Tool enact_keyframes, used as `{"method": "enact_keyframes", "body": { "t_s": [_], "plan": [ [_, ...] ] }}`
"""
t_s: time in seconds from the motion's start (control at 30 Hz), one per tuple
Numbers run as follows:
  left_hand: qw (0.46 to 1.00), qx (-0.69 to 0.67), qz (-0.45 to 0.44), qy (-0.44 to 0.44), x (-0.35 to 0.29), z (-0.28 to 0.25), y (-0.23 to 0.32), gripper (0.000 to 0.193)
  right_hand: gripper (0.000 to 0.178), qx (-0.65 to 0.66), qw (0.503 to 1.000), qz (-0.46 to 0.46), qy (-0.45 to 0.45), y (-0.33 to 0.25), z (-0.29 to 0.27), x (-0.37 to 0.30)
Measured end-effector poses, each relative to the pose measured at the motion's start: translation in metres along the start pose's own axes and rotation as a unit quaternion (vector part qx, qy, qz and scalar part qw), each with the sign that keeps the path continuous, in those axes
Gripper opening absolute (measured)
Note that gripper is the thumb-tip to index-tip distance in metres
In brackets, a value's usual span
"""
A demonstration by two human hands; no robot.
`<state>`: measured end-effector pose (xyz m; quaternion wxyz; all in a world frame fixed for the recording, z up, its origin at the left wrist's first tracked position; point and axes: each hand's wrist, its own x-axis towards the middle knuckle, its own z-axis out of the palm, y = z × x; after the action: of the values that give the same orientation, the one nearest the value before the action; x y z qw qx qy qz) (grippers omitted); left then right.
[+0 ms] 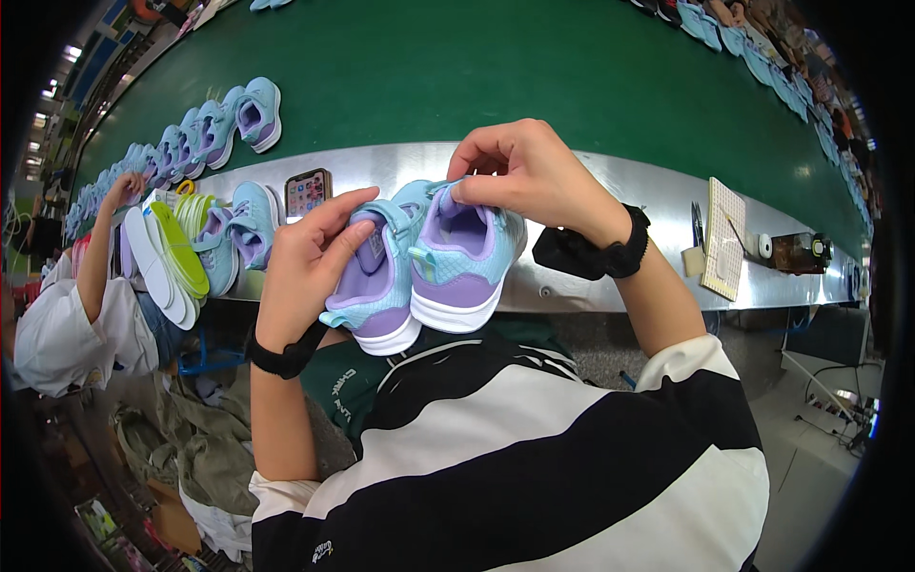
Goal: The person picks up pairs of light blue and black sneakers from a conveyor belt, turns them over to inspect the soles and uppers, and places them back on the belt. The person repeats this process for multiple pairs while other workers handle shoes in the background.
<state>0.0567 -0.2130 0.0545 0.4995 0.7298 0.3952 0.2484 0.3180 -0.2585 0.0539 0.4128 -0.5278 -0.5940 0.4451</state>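
Two light-blue sneakers with purple lining and white soles are held side by side before me, heels toward me. My left hand (pixel 315 257) is closed on the collar and tongue of the left sneaker (pixel 370 310), thumb near the opening. Over the right sneaker (pixel 459 286), my right hand (pixel 510 172) pinches the tongue and strap area at the top of the opening. The toes of both shoes are partly hidden behind the hands and collars. Black bands circle both of my wrists.
A phone (pixel 308 193) lies on the metal ledge (pixel 591 286). To its left are more sneakers (pixel 253 224) and white and lime insoles (pixel 176 248). Shoes line the green belt (pixel 429 76). A notebook (pixel 724 238) and a bottle (pixel 799 253) sit right. A co-worker's arm (pixel 100 238) reaches in at left.
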Motion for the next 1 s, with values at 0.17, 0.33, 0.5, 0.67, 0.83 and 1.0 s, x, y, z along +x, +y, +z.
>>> {"method": "enact_keyframes", "body": {
  "t_s": [0.17,0.33,0.5,0.67,0.83,1.0],
  "plan": [
    [0.994,0.075,0.056,0.051,-0.009,0.007,-0.002,0.032,0.018,-0.105,0.982,-0.155,-0.014,0.016,-0.014,-0.008],
    [0.985,0.161,-0.052,0.025,-0.029,0.047,-0.032,0.067,0.051,-0.305,0.945,-0.119,0.006,0.043,0.009,-0.051],
    [0.972,0.214,-0.044,0.089,-0.052,0.093,-0.047,0.103,0.088,-0.293,0.941,0.047,0.165,0.059,0.067,-0.096],
    [0.977,0.196,-0.068,0.057,-0.047,0.094,-0.051,0.104,0.087,-0.208,0.958,0.100,0.172,0.071,0.072,-0.094],
    [0.947,-0.266,-0.181,-0.003,-0.038,0.067,-0.067,0.099,0.087,0.176,0.959,0.184,0.124,0.085,0.050,-0.095],
    [0.890,-0.436,-0.128,-0.028,-0.052,0.069,-0.074,0.109,0.102,0.461,0.870,0.136,0.108,0.086,0.072,-0.096]
  ]
}}
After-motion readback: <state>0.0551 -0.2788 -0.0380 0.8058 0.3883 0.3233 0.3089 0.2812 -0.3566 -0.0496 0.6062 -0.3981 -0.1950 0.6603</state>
